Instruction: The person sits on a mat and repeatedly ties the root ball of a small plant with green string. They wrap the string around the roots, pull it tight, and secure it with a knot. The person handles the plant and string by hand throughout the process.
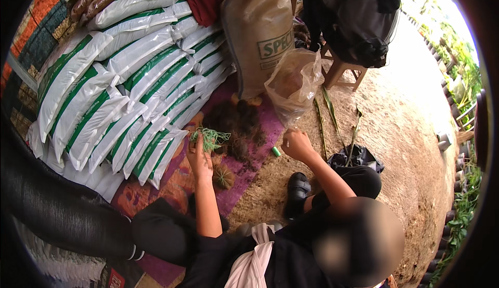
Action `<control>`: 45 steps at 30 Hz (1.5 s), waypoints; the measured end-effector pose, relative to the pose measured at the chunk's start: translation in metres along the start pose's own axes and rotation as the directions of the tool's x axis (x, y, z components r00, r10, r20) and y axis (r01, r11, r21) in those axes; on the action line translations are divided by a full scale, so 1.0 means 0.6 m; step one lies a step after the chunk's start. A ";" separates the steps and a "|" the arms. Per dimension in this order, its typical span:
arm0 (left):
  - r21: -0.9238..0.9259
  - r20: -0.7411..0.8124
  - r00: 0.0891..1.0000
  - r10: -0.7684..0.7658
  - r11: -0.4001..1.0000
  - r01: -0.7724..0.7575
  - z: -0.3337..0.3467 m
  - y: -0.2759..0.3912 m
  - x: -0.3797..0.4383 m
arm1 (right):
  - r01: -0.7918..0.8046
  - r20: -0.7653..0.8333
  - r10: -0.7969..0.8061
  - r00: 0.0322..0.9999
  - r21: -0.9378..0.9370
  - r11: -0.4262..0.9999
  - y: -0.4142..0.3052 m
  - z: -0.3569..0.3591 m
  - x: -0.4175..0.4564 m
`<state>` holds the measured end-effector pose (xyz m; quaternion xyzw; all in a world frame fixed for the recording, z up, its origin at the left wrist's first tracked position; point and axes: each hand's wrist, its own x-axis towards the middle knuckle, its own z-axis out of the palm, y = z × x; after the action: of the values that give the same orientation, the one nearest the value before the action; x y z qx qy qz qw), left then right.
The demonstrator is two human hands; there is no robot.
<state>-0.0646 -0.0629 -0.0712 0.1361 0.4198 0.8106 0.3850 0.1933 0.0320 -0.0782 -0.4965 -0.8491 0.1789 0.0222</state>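
My left hand (pixel 201 162) is raised over the mat with a loose tangle of green string (pixel 212 138) in its fingers. Just below the tangle lies a round ball of brown fibre (pixel 223 176) with green strands across its top. My right hand (pixel 298 144) is held with curled fingers beside the clear plastic bag (pixel 292 89); whether a thin strand is in it cannot be made out. A small green spool (pixel 276 151) rests at the mat's edge, left of that hand. Dark fibre and crumbled soil (pixel 243 126) lie heaped beyond the string.
Stacked white-and-green plastic sacks (pixel 156 70) rise on the left. A large woven sack (pixel 257 34) stands behind the clear bag. A stool (pixel 343 70) bears a black bag (pixel 356 19). Cut stems stand in a black plastic bag (pixel 356 157). The purple mat (pixel 237 194) covers bare ground (pixel 409 132).
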 end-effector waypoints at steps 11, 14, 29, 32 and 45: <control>0.230 0.012 0.998 -0.057 0.972 0.053 0.016 -0.014 -0.021 | 0.287 -0.007 -0.288 0.958 -0.034 0.957 -0.039 0.085 -0.008; 0.263 0.085 0.996 -0.013 0.965 -0.010 0.016 -0.024 -0.029 | 0.266 -0.113 -0.245 0.963 0.244 0.933 -0.052 0.023 -0.003; 0.225 0.049 0.997 -0.052 0.974 0.039 -0.001 -0.059 -0.007 | 0.072 -0.122 0.329 0.936 0.984 0.161 0.024 -0.037 0.034; 0.198 0.027 0.998 -0.049 0.979 0.043 0.004 -0.026 -0.005 | 0.147 -0.037 0.557 0.830 0.977 -0.154 0.098 -0.037 0.038; 0.411 0.359 0.926 -0.116 0.911 -0.045 0.053 -0.030 -0.061 | 0.150 -0.105 -0.152 0.983 0.935 0.321 -0.085 -0.032 -0.004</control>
<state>-0.0137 -0.0651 -0.0620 0.3585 0.5019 0.6554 0.4358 0.1562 0.0126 -0.0433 -0.3119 -0.6333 0.6322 0.3193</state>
